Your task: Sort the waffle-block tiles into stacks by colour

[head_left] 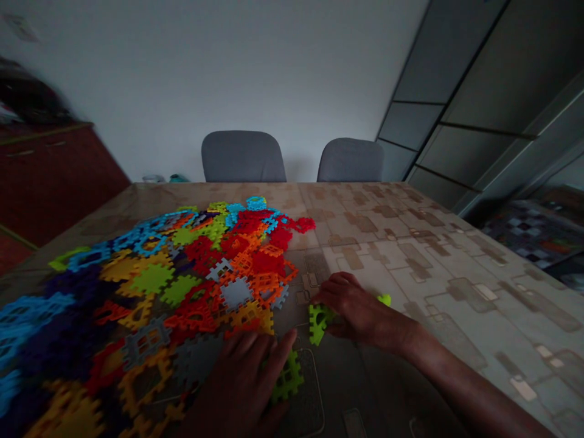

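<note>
A wide heap of flat, toothed plastic building tiles in blue, red, orange, yellow, green, grey and purple covers the left half of the table. My right hand is closed around a lime-green tile just right of the heap, and another bit of green shows behind the hand. My left hand lies flat, fingers stretched out, on a second lime-green tile at the near edge of the heap.
Two grey chairs stand at the table's far side against a white wall. A dark red cabinet is at the left and grey wardrobe panels at the right. A patterned rug lies on the floor.
</note>
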`<move>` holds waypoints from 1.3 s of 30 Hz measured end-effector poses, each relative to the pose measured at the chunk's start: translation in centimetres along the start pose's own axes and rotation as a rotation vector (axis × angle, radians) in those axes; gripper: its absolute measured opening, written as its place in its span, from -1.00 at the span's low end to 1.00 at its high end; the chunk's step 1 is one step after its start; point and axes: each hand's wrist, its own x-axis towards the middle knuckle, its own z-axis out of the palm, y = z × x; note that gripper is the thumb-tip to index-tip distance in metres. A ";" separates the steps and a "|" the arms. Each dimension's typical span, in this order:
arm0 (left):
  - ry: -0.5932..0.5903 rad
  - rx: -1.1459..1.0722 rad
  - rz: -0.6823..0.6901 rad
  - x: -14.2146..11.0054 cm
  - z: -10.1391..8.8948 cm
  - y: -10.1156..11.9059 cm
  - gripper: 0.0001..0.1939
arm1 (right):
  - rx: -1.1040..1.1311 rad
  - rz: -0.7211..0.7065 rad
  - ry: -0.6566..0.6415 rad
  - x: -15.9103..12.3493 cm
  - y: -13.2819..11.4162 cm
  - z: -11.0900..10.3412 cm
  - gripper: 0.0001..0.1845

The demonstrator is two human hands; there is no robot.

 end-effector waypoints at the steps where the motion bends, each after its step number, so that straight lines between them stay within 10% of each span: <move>1: 0.002 -0.002 0.000 0.0 0.0 0.0 -0.21 | -0.001 0.003 -0.007 0.0 0.0 -0.1 -0.52; 14: 0.082 0.065 -0.024 -0.2 0.5 0.2 -0.08 | 0.049 -0.109 -0.051 0.7 0.7 -1.0 -0.62; 24: 0.131 0.045 0.033 0.5 0.6 0.3 -0.06 | 0.064 0.003 0.190 -6.6 6.1 -4.6 -0.49; 39: 0.133 -0.020 0.075 1.4 0.5 1.3 -0.01 | 0.123 0.069 0.059 -8.9 6.8 -3.2 -0.49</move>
